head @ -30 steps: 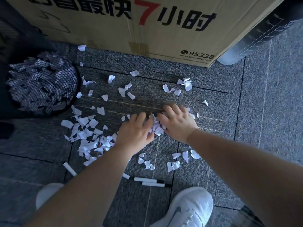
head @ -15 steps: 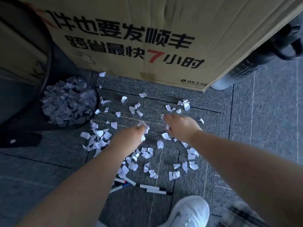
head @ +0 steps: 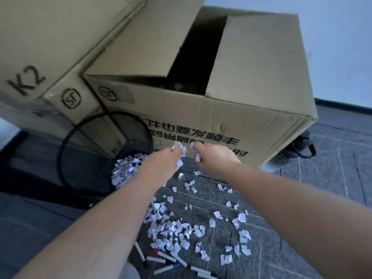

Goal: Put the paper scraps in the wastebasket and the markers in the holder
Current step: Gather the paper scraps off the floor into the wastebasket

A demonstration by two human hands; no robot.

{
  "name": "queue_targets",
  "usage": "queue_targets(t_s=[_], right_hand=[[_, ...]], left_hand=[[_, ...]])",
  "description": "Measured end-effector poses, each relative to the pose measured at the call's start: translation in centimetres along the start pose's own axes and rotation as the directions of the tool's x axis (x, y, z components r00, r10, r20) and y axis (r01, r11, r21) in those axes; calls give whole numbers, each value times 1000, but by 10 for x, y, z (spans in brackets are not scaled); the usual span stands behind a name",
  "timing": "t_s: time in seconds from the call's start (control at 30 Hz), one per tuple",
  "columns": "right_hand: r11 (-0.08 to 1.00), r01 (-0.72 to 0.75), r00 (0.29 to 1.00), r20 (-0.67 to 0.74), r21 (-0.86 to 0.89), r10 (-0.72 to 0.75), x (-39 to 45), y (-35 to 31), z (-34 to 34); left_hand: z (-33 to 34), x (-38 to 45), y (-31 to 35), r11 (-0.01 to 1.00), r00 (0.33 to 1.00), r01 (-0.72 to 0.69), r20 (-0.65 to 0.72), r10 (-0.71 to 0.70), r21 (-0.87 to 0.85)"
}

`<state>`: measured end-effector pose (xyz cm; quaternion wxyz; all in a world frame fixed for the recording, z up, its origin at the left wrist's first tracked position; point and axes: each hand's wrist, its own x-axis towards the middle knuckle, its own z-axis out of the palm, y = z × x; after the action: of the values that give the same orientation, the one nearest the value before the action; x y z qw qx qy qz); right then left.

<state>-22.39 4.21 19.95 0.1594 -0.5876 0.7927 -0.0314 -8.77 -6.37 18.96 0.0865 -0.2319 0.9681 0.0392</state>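
cardboard fills the top of the view: a big box (head: 201, 109) with black printed characters on its front and its flaps open, and a second box (head: 40, 47) marked k2 leaning at its left. grey carpet floor (head: 332, 188) runs under everything, with a pale wall (head: 342, 37) behind. a dark bag (head: 300, 150) shows past the big box's right corner.

black mesh wastebasket (head: 68, 158) stands at the left, in front of the k2 box and just beside the big box; a heap of white scraps lies in its bottom.

both forearms reach forward from the bottom edge. left hand (head: 161, 164) is raised above the floor, beside the basket's right rim, its fingers curled round a clump of scraps (head: 178, 147) that sticks out at the top. right hand (head: 213, 158) is just beside it, level with it, fingers curled, pinching a few scraps that hang below its fingertips. one scrap shows between the two hands; whether it is held i cannot tell.

loose scraps (head: 177, 230) litter the carpet below the hands, thickest near the left forearm, thinner to the right.

markers (head: 171, 258), white-bodied with red, blue and black caps, lie in a loose bunch on the floor at the bottom, touching the scrap pile's near edge.
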Motion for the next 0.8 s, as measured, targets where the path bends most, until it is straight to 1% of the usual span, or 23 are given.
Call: queue_targets(t_s=[0.1, 0.27, 0.33, 0.47, 0.53, 0.63, 0.7, 0.8], right_hand=[[999, 38, 996, -80, 24, -36, 16, -32, -35], [991, 77, 981, -183, 106, -57, 49, -97, -55], [985, 102, 977, -200, 137, -73, 64, -122, -52], [978, 122, 980, -175, 169, -92, 93, -159, -32], [976, 105, 983, -167, 192, -73, 104, -171, -18], [971, 84, 987, -149, 222, -51, 117, -182, 3], [982, 98, 990, -114, 163, -80, 125, -184, 16], [984, 145, 989, -26, -106, -149, 133, -177, 26]], left_hand=[[-38, -6, -33, 998, 992, 68, -104, -68, -1], [-66, -41, -89, 974, 970, 206, -111, -215, -90], [-62, -54, -108, 967, 963, 241, -103, -248, -81], [-40, -72, -140, 939, 939, 334, -54, -339, -85], [-29, -76, -151, 936, 936, 345, -39, -348, -73], [-15, -78, -158, 931, 932, 352, -51, -358, -95], [-5, -79, -160, 926, 927, 372, -23, -374, -63], [9, -79, -169, 885, 883, 465, 74, -464, 7]])
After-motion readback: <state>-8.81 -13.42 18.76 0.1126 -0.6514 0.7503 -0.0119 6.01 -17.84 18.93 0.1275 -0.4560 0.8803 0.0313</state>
